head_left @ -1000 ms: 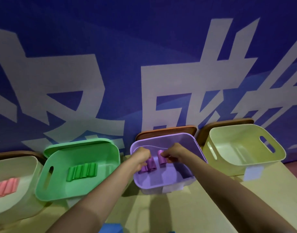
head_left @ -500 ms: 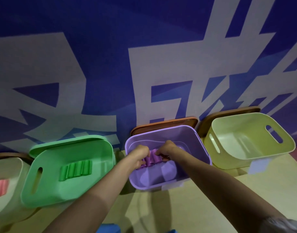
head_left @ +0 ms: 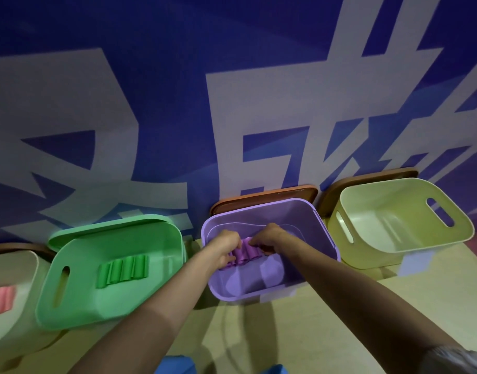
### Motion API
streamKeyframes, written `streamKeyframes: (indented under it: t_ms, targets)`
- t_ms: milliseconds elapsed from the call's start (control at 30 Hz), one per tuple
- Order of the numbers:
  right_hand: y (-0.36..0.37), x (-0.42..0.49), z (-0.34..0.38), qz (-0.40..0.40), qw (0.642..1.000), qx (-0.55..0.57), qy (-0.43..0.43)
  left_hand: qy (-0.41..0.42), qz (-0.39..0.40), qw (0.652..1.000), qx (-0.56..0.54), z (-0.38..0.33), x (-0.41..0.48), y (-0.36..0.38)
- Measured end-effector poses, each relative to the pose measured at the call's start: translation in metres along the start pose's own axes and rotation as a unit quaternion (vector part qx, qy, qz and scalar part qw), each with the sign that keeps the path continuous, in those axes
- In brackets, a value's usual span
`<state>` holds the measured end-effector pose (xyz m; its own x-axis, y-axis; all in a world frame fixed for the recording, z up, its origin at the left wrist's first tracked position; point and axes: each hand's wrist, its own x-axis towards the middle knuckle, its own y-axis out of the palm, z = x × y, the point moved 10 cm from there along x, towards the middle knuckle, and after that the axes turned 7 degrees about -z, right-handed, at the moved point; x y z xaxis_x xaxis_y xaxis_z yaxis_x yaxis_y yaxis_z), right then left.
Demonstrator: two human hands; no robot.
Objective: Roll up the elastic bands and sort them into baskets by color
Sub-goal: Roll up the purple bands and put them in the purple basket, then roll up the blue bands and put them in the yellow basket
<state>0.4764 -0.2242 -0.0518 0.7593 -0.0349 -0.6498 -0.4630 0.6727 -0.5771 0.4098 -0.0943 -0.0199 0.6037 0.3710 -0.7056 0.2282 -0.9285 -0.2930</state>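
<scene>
Both my hands are inside the purple basket (head_left: 323, 238) in the middle of the row. Between them lie several rolled purple bands (head_left: 246, 253), side by side. My left hand (head_left: 225, 248) grips the rolls from the left with curled fingers. My right hand (head_left: 269, 240) pinches them from the right. Several rolled green bands (head_left: 122, 271) lie in the green basket (head_left: 78, 317) to the left. Rolled pink bands (head_left: 1, 300) show in a pale basket (head_left: 24, 330) at the far left edge.
A yellow-green basket (head_left: 458, 233) with nothing visible in it stands at the right. Brown lids (head_left: 264, 197) lean behind the baskets against a blue wall with large white characters. The baskets stand on a tan tabletop (head_left: 367, 333). Blue objects (head_left: 175, 365) peek in at the bottom edge.
My hands have come closer together and pushed the purple rolls into one tight row in the basket. The view has shifted slightly to the right.
</scene>
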Motion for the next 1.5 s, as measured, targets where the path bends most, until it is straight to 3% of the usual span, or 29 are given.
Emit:
streamKeyframes:
  t_ms: [233,467,733,867,1067,1200,1333,1433,1500]
  targets:
    - [-0.017,-0.040,0.008,0.066,0.995,0.071,-0.001,0.016,0.025,0.998,-0.058,-0.012,-0.023,-0.010]
    - [-0.068,-0.146,0.047,0.065,0.949,0.280,-0.131,0.136,0.075,0.981,-0.112,-0.041,-0.095,-0.050]
    - [-0.048,-0.265,0.058,0.091,0.902,0.342,-0.247,0.228,0.067,0.958,-0.161,-0.019,-0.176,-0.114]
    - [0.013,-0.284,0.040,0.115,0.904,0.326,-0.252,0.227,0.047,0.961,-0.149,0.037,-0.177,-0.126]
    - [0.119,-0.262,-0.012,0.129,0.938,0.254,-0.199,0.198,-0.023,0.976,-0.093,0.149,-0.134,-0.146]
    - [0.156,-0.240,-0.036,0.086,0.942,0.254,-0.204,0.251,-0.059,0.963,-0.080,0.192,-0.112,-0.149]
    - [0.177,-0.224,-0.049,0.048,0.940,0.206,-0.269,0.347,-0.063,0.936,0.000,0.216,-0.098,-0.138]
    - [0.197,-0.216,-0.049,0.006,0.929,0.022,-0.369,0.394,-0.083,0.914,0.038,0.228,-0.093,-0.138]
    - [0.199,-0.214,-0.049,-0.014,0.918,-0.002,-0.396,0.413,-0.078,0.907,0.038,0.226,-0.092,-0.141]
